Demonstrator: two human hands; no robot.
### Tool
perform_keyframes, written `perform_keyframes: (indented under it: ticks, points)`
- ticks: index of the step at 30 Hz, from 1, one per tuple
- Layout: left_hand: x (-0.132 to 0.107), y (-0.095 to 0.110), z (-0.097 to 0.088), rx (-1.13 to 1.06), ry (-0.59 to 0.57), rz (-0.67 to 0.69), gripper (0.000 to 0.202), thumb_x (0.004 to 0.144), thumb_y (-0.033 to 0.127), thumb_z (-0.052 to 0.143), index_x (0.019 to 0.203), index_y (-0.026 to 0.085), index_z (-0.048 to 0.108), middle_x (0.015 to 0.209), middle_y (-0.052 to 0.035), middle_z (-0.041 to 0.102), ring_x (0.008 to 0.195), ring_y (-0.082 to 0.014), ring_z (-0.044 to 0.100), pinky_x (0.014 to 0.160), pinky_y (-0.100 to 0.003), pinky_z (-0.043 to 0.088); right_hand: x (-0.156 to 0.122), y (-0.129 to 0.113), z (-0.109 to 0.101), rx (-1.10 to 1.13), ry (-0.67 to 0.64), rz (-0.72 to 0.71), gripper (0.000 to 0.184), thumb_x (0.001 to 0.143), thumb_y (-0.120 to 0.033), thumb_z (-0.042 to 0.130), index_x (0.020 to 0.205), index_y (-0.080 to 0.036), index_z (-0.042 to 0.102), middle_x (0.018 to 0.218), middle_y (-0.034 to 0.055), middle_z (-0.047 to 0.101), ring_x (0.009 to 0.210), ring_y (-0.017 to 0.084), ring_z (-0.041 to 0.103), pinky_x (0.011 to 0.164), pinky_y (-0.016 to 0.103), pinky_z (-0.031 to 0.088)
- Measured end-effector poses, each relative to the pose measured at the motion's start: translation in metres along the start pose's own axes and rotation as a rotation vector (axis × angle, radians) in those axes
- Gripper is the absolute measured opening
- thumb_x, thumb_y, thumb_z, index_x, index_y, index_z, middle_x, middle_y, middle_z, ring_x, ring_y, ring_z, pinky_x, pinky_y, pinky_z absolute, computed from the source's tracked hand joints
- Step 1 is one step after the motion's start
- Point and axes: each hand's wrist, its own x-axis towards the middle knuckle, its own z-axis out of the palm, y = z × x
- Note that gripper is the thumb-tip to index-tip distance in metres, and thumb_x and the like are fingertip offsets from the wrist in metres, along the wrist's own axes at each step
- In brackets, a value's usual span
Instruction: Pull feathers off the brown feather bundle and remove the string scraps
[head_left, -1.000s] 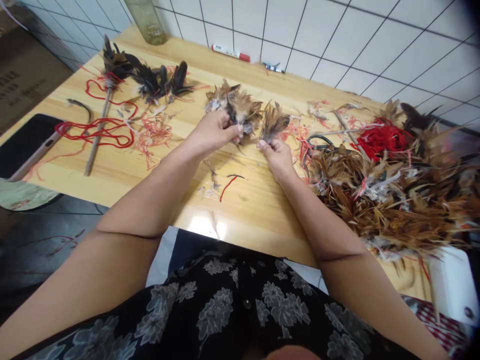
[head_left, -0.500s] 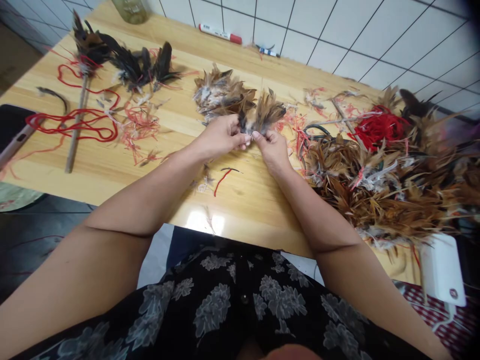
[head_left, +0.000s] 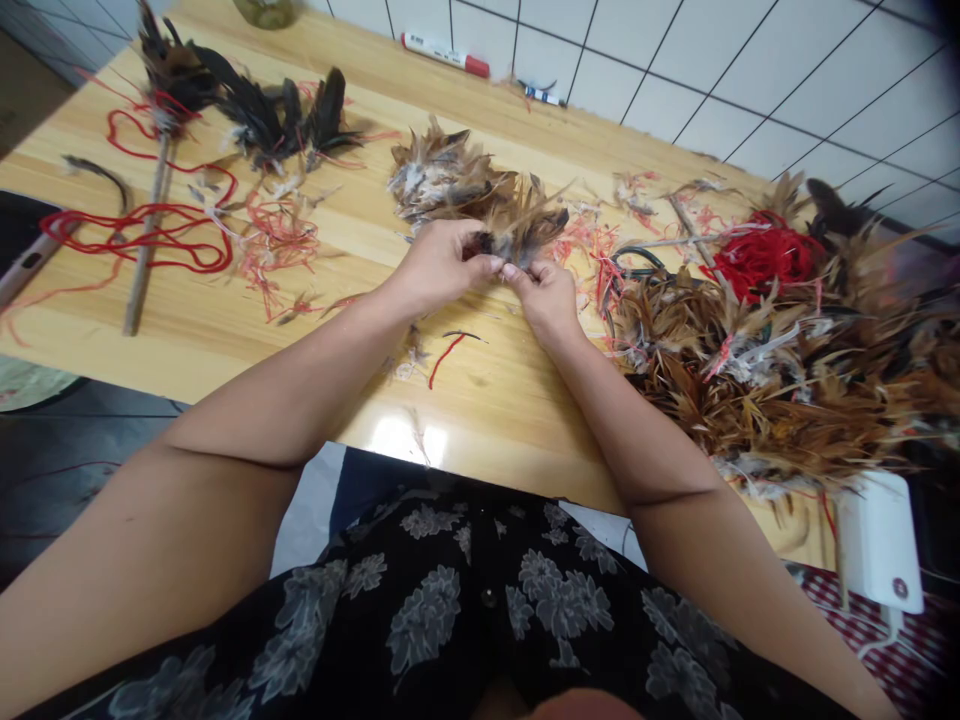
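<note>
Between my two hands is a small bunch of brown feathers point(head_left: 525, 225), its tips fanning away from me. My left hand point(head_left: 448, 262) is closed on the bunch from the left, thumb pressed near the quill ends. From the right, my right hand point(head_left: 546, 298) pinches the same quill ends, the thumbs almost touching. Just beyond my left hand lies a fluffy pile of brown and white feathers point(head_left: 435, 175). On the table nearer to me are a short red string point(head_left: 448, 360) and a thin dark quill.
A large heap of brown feathers point(head_left: 750, 380) with a red string bundle point(head_left: 769, 255) fills the right. At left lie a stick point(head_left: 146, 250) topped with dark feathers, looped red cord point(head_left: 202, 255), black feathers point(head_left: 262, 120) and a phone point(head_left: 26, 245). Markers point(head_left: 446, 55) lie by the tiled wall.
The bunch of feathers between my hands has tilted and spread, its tips leaning further right. Both hands stay in nearly the same place. The view has shifted slightly.
</note>
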Motion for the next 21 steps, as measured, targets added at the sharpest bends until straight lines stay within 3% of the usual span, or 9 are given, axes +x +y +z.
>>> perform_keyframes:
  ticks: [6, 10, 16, 21]
  points:
    - [0.0002, 0.0008, 0.0029, -0.008, 0.019, -0.11, 0.02, 0.087, 0.011, 0.086, 0.083, 0.019, 0.069, 0.078, -0.0003, 0.071, 0.077, -0.0199, 0.071, 0.086, -0.037, 0.065, 0.0012, 0.008, -0.0023, -0.075, -0.015, -0.022, 0.068, 0.094, -0.059, 0.093, 0.063, -0.024, 0.044, 0.067, -0.0048, 0.037, 0.073, 0.013, 0.036, 0.071, 0.033, 0.03]
    - [-0.0001, 0.0026, 0.0008, -0.068, -0.012, -0.136, 0.029, 0.088, 0.015, 0.092, 0.083, 0.021, 0.064, 0.074, 0.0002, 0.068, 0.073, -0.0199, 0.072, 0.079, -0.036, 0.067, 0.0014, 0.0081, -0.0032, -0.071, -0.041, -0.056, 0.067, 0.094, -0.06, 0.093, 0.064, -0.024, 0.045, 0.069, -0.0043, 0.041, 0.075, 0.014, 0.039, 0.073, 0.033, 0.031]
    - [-0.0014, 0.0089, -0.0064, -0.007, -0.135, -0.143, 0.019, 0.09, 0.019, 0.088, 0.086, 0.019, 0.069, 0.075, -0.0023, 0.073, 0.077, -0.0215, 0.078, 0.08, -0.035, 0.069, -0.002, 0.0028, -0.0041, -0.098, -0.076, -0.075, 0.059, 0.093, -0.046, 0.096, 0.064, -0.023, 0.05, 0.071, -0.0027, 0.046, 0.08, 0.016, 0.046, 0.078, 0.034, 0.035]
    - [-0.0024, 0.0018, -0.0037, 0.038, -0.06, -0.095, 0.015, 0.085, 0.01, 0.082, 0.085, 0.02, 0.071, 0.075, -0.0008, 0.069, 0.082, -0.0233, 0.077, 0.087, -0.038, 0.066, -0.0027, 0.002, -0.0029, -0.122, -0.061, -0.063, 0.06, 0.091, -0.039, 0.098, 0.062, -0.023, 0.048, 0.072, -0.0027, 0.047, 0.083, 0.016, 0.049, 0.081, 0.033, 0.039]
